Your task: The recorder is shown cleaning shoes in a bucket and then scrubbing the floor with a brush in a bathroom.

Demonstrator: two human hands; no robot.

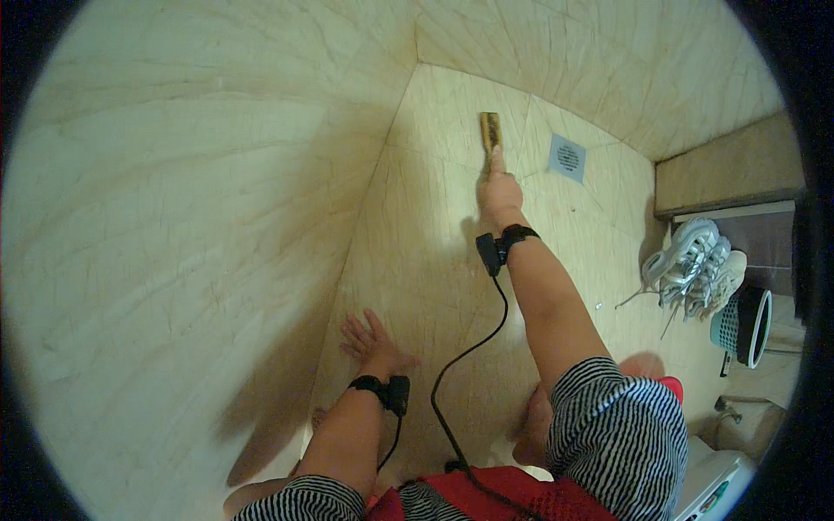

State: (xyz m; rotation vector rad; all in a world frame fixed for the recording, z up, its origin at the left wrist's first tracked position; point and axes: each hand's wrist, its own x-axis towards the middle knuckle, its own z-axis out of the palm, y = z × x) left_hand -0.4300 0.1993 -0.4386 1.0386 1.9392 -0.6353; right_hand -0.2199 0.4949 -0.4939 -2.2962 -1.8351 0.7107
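Observation:
My right hand (pixel 502 195) reaches far forward over the marbled tile floor (pixel 417 260) and grips a narrow yellow-brown brush (pixel 490 129). The index finger lies stretched along the brush, whose far part has a dark, worn-looking middle. Most of its handle is hidden in the hand. Closer to my body, my left hand (pixel 378 345) is empty with its fingers spread, palm down at the floor by the left wall. Whether it bears weight there, I cannot tell. A square grey floor drain (pixel 567 158) with dark holes sits to the right of the brush.
Marbled walls (pixel 195 195) meet the floor ahead and to the left. On the right are several shoes (pixel 694 267) with trailing laces, a teal perforated basket (pixel 724 323) and a white appliance or bin (pixel 713 478). A black cable (pixel 449 365) runs from my right wrist.

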